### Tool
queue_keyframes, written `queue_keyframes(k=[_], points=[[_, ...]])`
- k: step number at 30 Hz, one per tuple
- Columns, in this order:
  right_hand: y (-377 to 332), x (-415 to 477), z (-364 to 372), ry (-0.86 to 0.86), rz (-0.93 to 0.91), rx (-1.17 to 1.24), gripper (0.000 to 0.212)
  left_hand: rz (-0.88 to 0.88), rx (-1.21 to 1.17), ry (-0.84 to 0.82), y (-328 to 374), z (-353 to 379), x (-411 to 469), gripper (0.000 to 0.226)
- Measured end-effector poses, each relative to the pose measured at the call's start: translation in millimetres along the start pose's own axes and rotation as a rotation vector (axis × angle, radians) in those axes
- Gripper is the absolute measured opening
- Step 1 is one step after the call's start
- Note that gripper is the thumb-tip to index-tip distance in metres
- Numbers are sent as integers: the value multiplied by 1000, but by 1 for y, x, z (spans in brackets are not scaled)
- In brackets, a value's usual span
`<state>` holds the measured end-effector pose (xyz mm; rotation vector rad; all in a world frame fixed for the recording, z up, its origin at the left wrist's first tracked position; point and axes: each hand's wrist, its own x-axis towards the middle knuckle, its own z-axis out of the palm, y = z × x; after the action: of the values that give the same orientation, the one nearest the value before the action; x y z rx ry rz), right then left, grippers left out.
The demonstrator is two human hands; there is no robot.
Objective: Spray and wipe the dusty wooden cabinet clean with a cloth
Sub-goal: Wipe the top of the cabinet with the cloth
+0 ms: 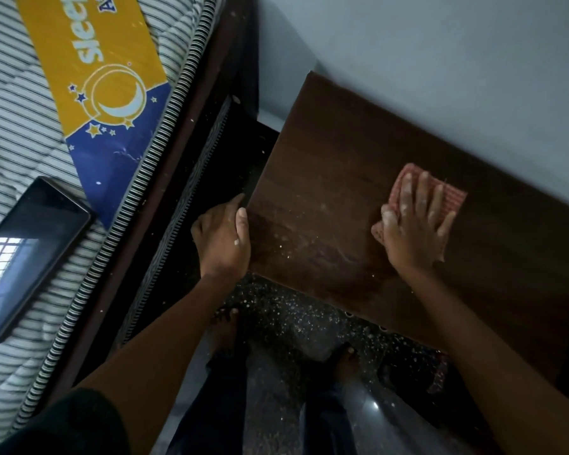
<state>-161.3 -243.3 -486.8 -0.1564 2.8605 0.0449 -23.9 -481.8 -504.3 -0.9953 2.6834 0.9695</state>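
The cloth [454,195] is pressed flat on the cabinet [342,152] top by the right hand [414,228], fingers straight and spread, while the cabinet's left edge is gripped by the left hand [222,239], with dust [309,244] seen left of the cloth.

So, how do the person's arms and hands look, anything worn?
Forearms bare; no gloves, watch or rings visible. A black sleeve covers the left upper arm. Whitish dust marks the right hand and its fingers; one fleck on the left hand.
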Motion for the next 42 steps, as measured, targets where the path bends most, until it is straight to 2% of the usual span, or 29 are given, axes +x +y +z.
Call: queue_keyframes(k=[3,6,12,15,17,19,22,25,28,34,37,42], points=[[-36,38,-10,52,95,56,64,36,-1,-4,0,-2,0,62],[-81,73,-16,69,57,86,65,34,-40,-22,2,-2,-1,61],[-162,66,-17,77,-294,4,68,29,-90,-16,1,-1,0,60],[-157,27,-7,68,-513,-58,69,16,-93,-22,1,-2,0,62],[-133,5,1,45,-596,-98,72,-6,-108,-30,2,-3,0,63],[-103,-6,5,19,-567,-116,71,-25,-128,-46,1,-4,0,58],[-75,0,0,8,-333,-78,67,-20,-150,-60,-1,-3,-1,59],[-87,33,-14,22,-109,-16,67,-19,-158,-73,-5,0,1,62],[-124,74,-24,36,-56,38,64,-8,-144,-79,-8,2,1,64],[-178,89,-24,63,-201,13,66,2,-119,-33,-1,-3,-1,67],[-173,68,-19,81,-347,-34,66,-3,-98,-10,3,-2,-1,58],[-138,11,-2,58,-613,-94,68,7,-14,26,-5,6,3,59]])
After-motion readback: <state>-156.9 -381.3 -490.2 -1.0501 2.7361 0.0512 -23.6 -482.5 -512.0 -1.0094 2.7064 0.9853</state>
